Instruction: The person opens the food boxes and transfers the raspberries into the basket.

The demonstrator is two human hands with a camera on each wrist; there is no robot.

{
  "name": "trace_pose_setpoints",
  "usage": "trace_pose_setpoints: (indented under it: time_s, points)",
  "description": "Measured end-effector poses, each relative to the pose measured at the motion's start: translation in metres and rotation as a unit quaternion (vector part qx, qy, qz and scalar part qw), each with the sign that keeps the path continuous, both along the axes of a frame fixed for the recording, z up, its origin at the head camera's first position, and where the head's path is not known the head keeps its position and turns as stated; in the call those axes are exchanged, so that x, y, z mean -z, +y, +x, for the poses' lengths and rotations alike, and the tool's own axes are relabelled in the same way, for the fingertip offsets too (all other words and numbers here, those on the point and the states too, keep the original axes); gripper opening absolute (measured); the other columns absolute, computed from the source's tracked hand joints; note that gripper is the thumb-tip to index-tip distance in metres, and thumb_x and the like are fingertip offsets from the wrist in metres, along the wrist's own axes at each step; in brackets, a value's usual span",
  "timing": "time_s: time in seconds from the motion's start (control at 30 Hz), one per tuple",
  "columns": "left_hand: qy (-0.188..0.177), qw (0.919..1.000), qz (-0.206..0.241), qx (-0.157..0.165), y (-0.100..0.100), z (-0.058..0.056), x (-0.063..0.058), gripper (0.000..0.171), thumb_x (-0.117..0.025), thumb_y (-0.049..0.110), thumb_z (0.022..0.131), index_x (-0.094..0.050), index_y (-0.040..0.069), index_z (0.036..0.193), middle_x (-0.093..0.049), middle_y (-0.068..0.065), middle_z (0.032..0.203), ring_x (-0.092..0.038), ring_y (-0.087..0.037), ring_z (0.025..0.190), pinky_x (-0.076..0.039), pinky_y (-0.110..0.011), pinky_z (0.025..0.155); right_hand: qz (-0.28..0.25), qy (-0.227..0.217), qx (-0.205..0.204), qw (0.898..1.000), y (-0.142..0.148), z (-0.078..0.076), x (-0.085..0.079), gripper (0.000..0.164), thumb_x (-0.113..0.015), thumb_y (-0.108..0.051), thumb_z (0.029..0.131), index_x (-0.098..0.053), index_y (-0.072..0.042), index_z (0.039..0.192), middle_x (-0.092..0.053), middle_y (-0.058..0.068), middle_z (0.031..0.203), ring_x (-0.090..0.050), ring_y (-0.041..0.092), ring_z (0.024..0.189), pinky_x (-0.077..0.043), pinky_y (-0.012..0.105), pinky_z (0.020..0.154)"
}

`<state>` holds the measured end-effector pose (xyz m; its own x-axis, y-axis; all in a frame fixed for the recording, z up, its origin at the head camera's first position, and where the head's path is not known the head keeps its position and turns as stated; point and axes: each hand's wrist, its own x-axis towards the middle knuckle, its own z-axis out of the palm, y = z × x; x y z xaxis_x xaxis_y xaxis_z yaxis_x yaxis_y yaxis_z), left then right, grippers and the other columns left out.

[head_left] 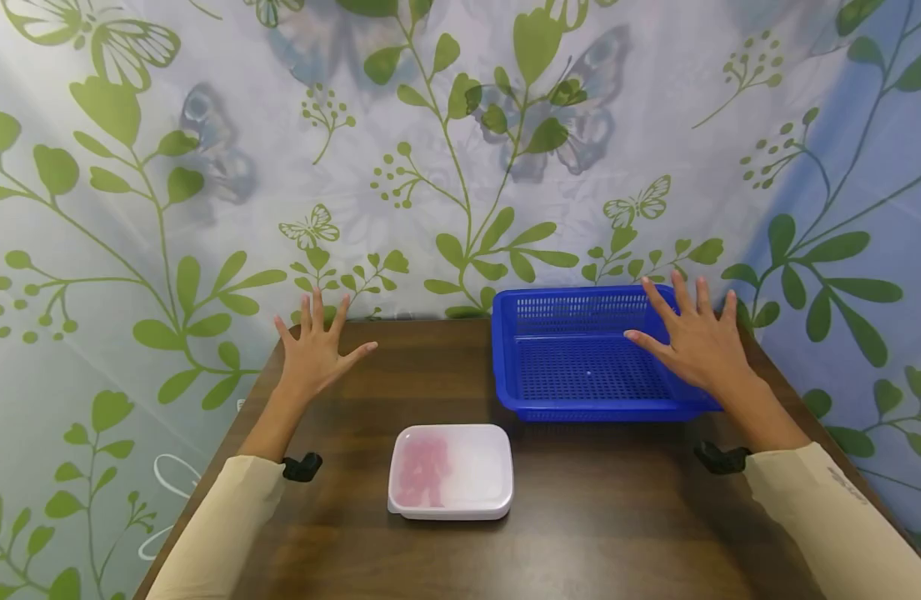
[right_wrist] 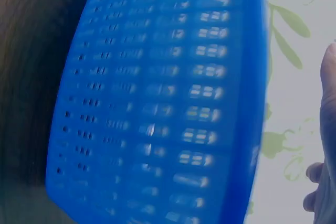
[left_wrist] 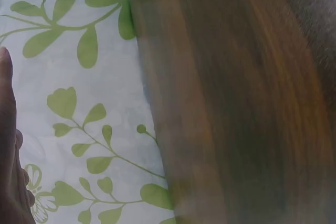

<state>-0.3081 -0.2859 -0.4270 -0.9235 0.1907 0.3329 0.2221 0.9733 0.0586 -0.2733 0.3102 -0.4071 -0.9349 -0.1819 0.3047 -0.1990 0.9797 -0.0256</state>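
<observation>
My left hand is held up over the left side of the table, its fingers spread and holding nothing. On the right, my right hand is raised with fingers spread, in front of the right end of a blue plastic basket. Whether it touches the basket cannot be told from the head view; the right wrist view shows the hand apart from the basket's rim. A white lidded box lies between the arms, nearer the front, with something pink showing through the left part of its lid.
The brown wooden table meets a curtain printed with green leaves and butterflies at its back and sides. The basket stands against the curtain at the back right. Both wrists wear a black strap mount.
</observation>
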Motion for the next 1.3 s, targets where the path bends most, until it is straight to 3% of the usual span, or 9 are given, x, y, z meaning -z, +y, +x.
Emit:
trace_pose_setpoints:
  time_s: [0.17,0.33,0.43,0.6,0.73,0.9,1.0,1.13,1.3]
  points:
    - [-0.007,0.9993,0.026,0.026,0.003,0.012,0.003,0.095,-0.046,0.077,0.093,-0.002,0.031,0.164,0.016,-0.019,0.166,0.010,-0.039,0.154,0.009,-0.079,0.109,-0.008,0.008,-0.021,1.000,-0.012,0.013,-0.009,0.090,-0.043,-0.071,0.097,0.002,-0.030,0.164,0.006,0.023,0.168,0.009,0.050,0.150,0.018,0.072,0.111]
    - [-0.020,0.9947,0.073,0.069,0.008,0.029,0.009,0.087,-0.046,0.069,0.098,-0.008,0.028,0.164,0.013,-0.016,0.168,0.000,-0.041,0.154,0.002,-0.075,0.114,-0.032,0.010,-0.049,0.998,-0.028,0.031,-0.016,0.086,-0.043,-0.065,0.101,0.002,-0.028,0.164,0.006,0.021,0.168,0.011,0.043,0.152,0.018,0.066,0.114]
    - [-0.032,0.9890,0.108,0.096,0.011,0.041,0.014,0.081,-0.048,0.062,0.101,-0.012,0.027,0.164,0.003,-0.016,0.169,-0.009,-0.041,0.154,-0.007,-0.072,0.117,-0.047,0.014,-0.068,0.996,-0.040,0.042,-0.016,0.086,-0.045,-0.062,0.101,0.001,-0.026,0.164,0.004,0.019,0.169,0.011,0.038,0.154,0.016,0.062,0.118]
    - [-0.082,0.9729,0.177,0.125,0.019,0.065,0.022,0.069,-0.046,0.051,0.105,-0.018,0.026,0.164,-0.014,-0.016,0.168,-0.024,-0.041,0.151,-0.011,-0.069,0.118,-0.069,0.034,-0.109,0.991,-0.064,0.061,-0.017,0.087,-0.054,-0.055,0.101,-0.006,-0.021,0.164,-0.006,0.019,0.168,0.005,0.032,0.155,0.010,0.057,0.122]
    - [-0.125,0.9534,0.229,0.152,0.023,0.086,0.032,0.062,-0.046,0.043,0.107,-0.024,0.024,0.163,-0.017,-0.014,0.168,-0.026,-0.043,0.149,-0.015,-0.071,0.116,-0.083,0.058,-0.151,0.983,-0.086,0.076,-0.015,0.085,-0.060,-0.050,0.099,-0.016,-0.016,0.164,-0.018,0.021,0.166,-0.006,0.033,0.156,0.003,0.053,0.124]
    - [-0.166,0.9217,0.282,0.208,0.025,0.110,0.043,0.065,-0.053,0.030,0.106,-0.022,0.022,0.163,-0.017,-0.008,0.168,-0.022,-0.041,0.151,-0.023,-0.071,0.114,-0.093,0.065,-0.188,0.976,-0.114,0.094,-0.007,0.081,-0.063,-0.047,0.099,-0.024,-0.014,0.162,-0.026,0.019,0.164,-0.018,0.035,0.154,-0.002,0.046,0.126]
    - [-0.189,0.9022,0.299,0.247,0.026,0.118,0.048,0.073,-0.060,0.022,0.102,-0.020,0.018,0.163,-0.019,-0.007,0.168,-0.021,-0.038,0.152,-0.024,-0.070,0.114,-0.100,0.067,-0.210,0.970,-0.128,0.104,-0.002,0.078,-0.064,-0.046,0.098,-0.030,-0.013,0.160,-0.033,0.019,0.162,-0.027,0.037,0.151,-0.005,0.043,0.126]
    - [-0.224,0.8793,0.307,0.287,0.026,0.123,0.057,0.088,-0.070,0.026,0.096,-0.015,0.018,0.164,-0.017,-0.009,0.169,-0.021,-0.037,0.152,-0.026,-0.067,0.114,-0.113,0.081,-0.250,0.958,-0.148,0.115,0.004,0.070,-0.062,-0.044,0.100,-0.038,-0.012,0.157,-0.039,0.017,0.159,-0.035,0.036,0.147,-0.010,0.037,0.126]
    - [-0.270,0.8386,0.340,0.329,0.024,0.126,0.067,0.114,-0.084,0.031,0.085,-0.004,0.018,0.164,-0.011,-0.007,0.170,-0.015,-0.037,0.154,-0.023,-0.038,0.122,-0.123,0.102,-0.309,0.938,-0.175,0.128,0.013,0.060,-0.056,-0.046,0.103,-0.051,-0.006,0.148,-0.047,0.015,0.154,-0.044,0.035,0.142,-0.013,0.033,0.125]
